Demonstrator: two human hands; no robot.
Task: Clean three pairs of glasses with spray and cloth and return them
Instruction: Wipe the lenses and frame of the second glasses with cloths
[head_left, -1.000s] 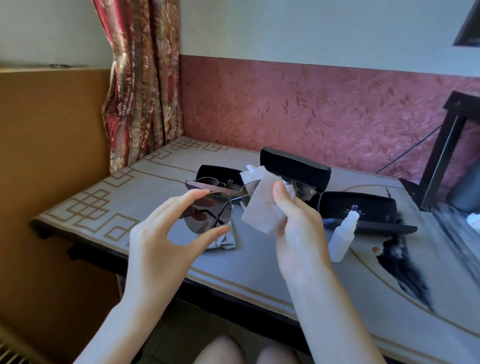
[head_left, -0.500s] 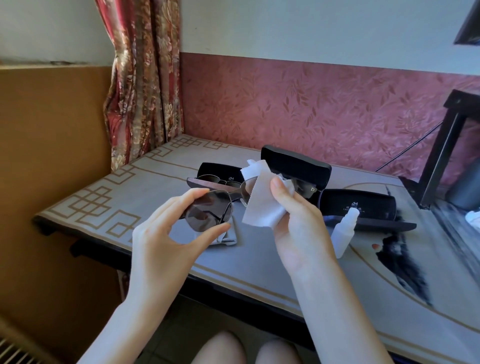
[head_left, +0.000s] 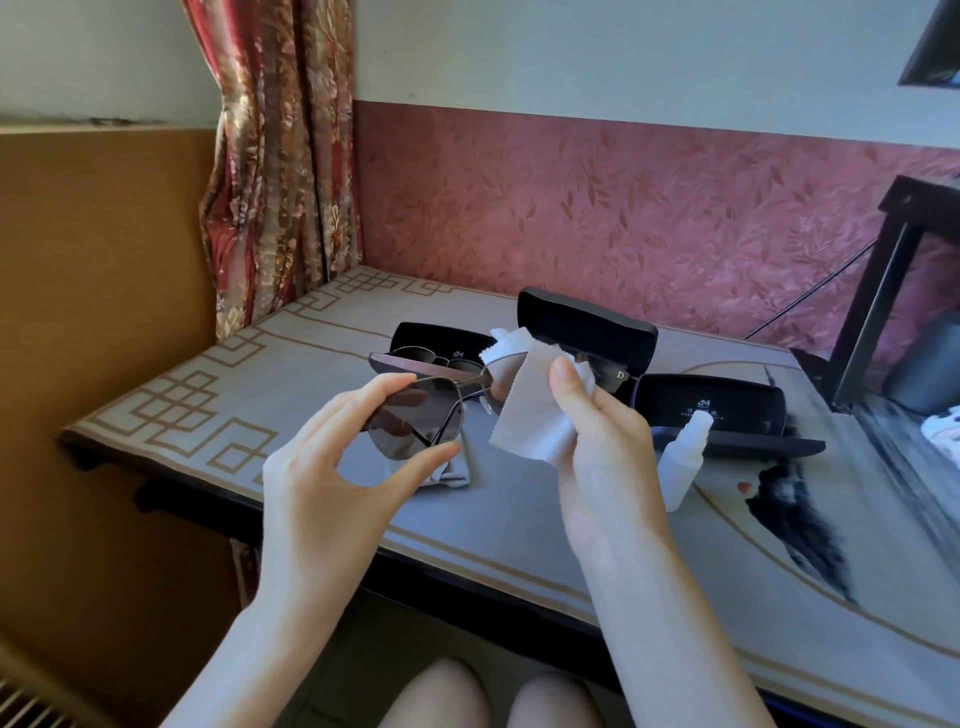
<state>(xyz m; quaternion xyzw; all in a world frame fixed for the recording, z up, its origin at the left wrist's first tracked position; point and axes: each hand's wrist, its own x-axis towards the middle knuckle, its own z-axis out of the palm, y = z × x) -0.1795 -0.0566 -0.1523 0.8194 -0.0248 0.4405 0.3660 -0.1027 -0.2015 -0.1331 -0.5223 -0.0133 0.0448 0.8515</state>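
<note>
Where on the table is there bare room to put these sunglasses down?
Free: the left part of the table, between its left edge and the folded grey cloth; the near strip in front of the spray bottle. Crowded: the far middle, where three open black cases lie close together.

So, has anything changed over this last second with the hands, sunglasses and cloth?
Nothing visibly changed. The left hand still pinches the sunglasses by one lens rim, and the right hand still holds the white cloth over the other lens. The spray bottle and open cases sit where they were on the table.
</note>
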